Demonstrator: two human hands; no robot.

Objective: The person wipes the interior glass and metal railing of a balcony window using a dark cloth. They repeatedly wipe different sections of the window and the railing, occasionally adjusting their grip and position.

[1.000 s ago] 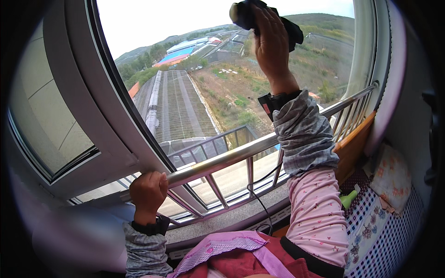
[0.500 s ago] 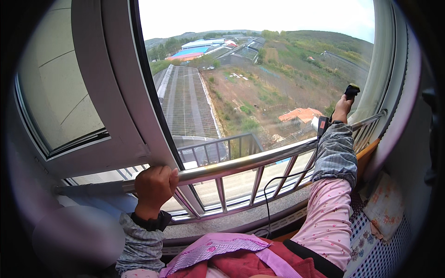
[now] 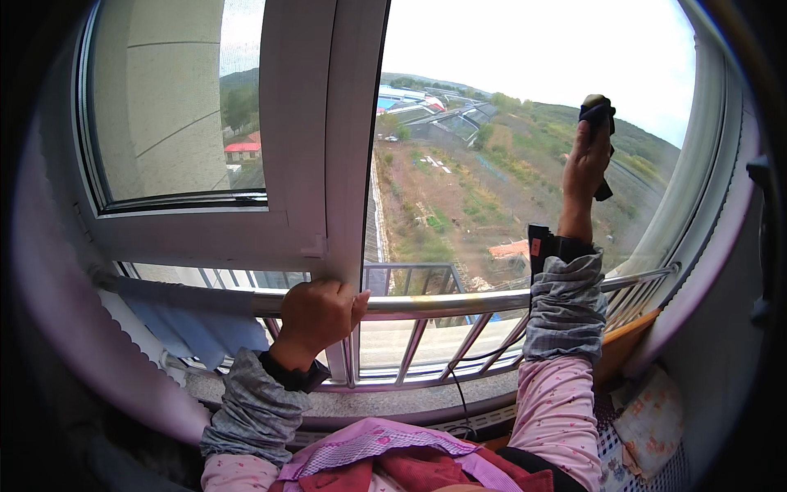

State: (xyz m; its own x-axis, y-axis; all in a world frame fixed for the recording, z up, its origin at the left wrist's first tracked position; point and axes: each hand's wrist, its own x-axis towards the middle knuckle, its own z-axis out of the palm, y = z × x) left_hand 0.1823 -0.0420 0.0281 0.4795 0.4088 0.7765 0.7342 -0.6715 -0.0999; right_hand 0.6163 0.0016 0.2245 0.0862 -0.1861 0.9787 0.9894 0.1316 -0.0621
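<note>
My left hand (image 3: 318,318) is wrapped round the metal rail (image 3: 443,307) that runs across the window, close to the window's upright frame (image 3: 344,148). Stretched up and to the right, my right hand (image 3: 585,168) holds a dark cloth (image 3: 605,113) with a yellowish bit at its top. The cloth appears to lie against the large window pane (image 3: 484,189); one end hangs beside the wrist. A dark band with a small black device (image 3: 537,242) and a cable sits at my right wrist.
A blue-grey cloth (image 3: 193,316) drapes over the rail's left end. Metal bars (image 3: 414,353) stand below the rail, above a stone sill (image 3: 361,402). A smaller framed pane (image 3: 172,123) is on the left; a patterned cloth bundle (image 3: 652,426) lies at the lower right.
My right hand has moved up the pane with the dark cloth. The view has shifted, bringing more of the left pane and blue-grey cloth into sight. My left hand stays on the rail.
</note>
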